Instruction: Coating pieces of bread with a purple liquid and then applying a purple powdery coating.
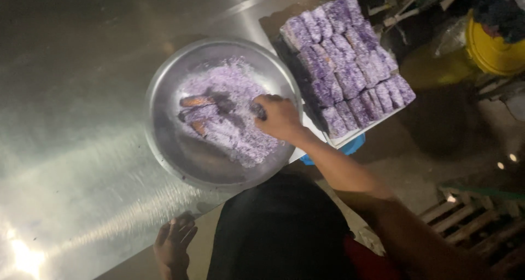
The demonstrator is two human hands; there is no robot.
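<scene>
Right hand (280,116) down in the bowl (164,88), fingers curled round a dark piece (259,111) at the bowl's right side, pinching it just over the purple flakes (229,83). Left hand (174,243) hanging loose below the bowl, off the table (71,149) edge, fingers half spread, holding nothing.

Inside the bowl: a heap of pale purple shreds, coconut by the look of it, with a few more uncoated brownish pieces (198,101) lying left of the hand, partly dusted. Right of the bowl, touching its rim or nearly so: a white tray (361,131) stacked with finished coated pieces (344,66) in tight rows. Blue something poking out under the tray's near corner, can't tell what. Yellow tub (492,50) well off to the right of the tray, wooden slats on the floor below that.

Looks like the rolling step, mid-batch. Next move probably wants a gentle turn through the flakes so every side gets covered, then a soft lift over to the tray without squashing it.
</scene>
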